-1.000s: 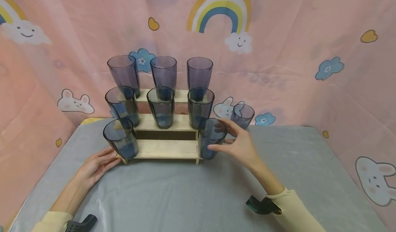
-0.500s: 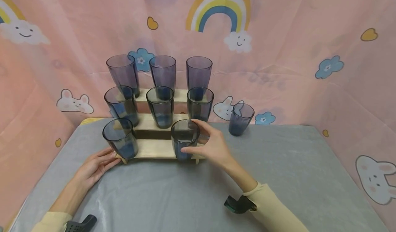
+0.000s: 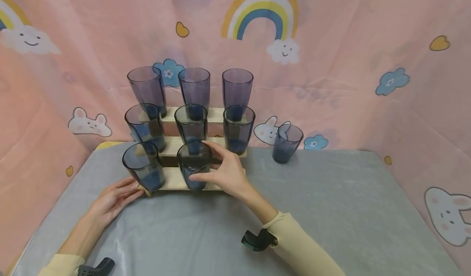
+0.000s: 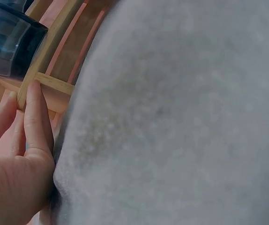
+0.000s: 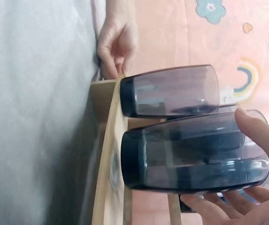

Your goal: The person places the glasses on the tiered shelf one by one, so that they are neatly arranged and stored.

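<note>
My right hand grips a blue-tinted drinking glass near its rim, thumb on the front and fingers behind. The glass is upright, its base right at the bottom step of a three-step wooden rack. In the right wrist view the held glass stands beside another glass on that step. My left hand pinches the rack's left front end. The left wrist view shows its thumb and fingers on either side of the wooden end, below a glass.
Matching glasses stand on the middle step and top step, three on each. One more glass stands on the grey tablecloth right of the rack. A pink patterned curtain hangs close behind.
My right hand has carried its glass leftward, from the rack's right end to the middle of the bottom step. My left hand has stayed at the rack's left end.
</note>
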Demonstrator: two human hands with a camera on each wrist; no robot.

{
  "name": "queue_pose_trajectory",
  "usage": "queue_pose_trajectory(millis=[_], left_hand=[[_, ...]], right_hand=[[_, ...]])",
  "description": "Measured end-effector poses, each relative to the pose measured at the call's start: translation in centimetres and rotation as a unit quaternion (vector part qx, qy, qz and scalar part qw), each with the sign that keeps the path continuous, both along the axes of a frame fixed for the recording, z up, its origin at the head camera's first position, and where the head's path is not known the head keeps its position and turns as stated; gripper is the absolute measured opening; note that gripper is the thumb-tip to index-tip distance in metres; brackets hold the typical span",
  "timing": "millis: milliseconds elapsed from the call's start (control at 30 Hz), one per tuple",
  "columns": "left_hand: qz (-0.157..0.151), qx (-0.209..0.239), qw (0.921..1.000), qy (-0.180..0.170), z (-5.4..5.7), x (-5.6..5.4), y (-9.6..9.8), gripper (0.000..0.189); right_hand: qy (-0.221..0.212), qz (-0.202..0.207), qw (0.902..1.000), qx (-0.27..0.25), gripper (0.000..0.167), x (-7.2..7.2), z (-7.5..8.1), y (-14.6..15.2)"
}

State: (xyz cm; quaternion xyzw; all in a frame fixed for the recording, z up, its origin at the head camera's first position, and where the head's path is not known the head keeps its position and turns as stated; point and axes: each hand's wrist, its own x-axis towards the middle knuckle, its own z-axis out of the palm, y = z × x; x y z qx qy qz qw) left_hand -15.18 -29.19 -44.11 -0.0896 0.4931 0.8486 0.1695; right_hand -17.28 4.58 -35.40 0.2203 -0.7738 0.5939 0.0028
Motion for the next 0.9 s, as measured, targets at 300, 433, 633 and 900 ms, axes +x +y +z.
queue_pose_trajectory(millis=[300,433,633,900], left_hand=[[0.007,0.017,0.9998,-0.005,-0.2,0.1,0.0,0.074],[-0.003,0.015,0.9999,0.001,-0.1,0.1,-0.1,0.079],[-0.007,-0.001,1.0000,0.001,-0.1,0.1,-0.2,0.080],[-0.005,0.008,1.0000,-0.004,-0.1,0.0,-0.1,0.079]], right_hand=[[-0.014,-0.004,0.9999,0.008,0.086,-0.4,-0.7,-1.1],[-0.008,-0.005,0.9995,0.031,0.087,-0.3,-0.6,-1.4],[-0.011,-0.009,0.9983,0.057,0.089,-0.1,-0.4,-1.6],[-0.042,0.011,0.9973,0.059,0.084,-0.2,0.7,-0.4]])
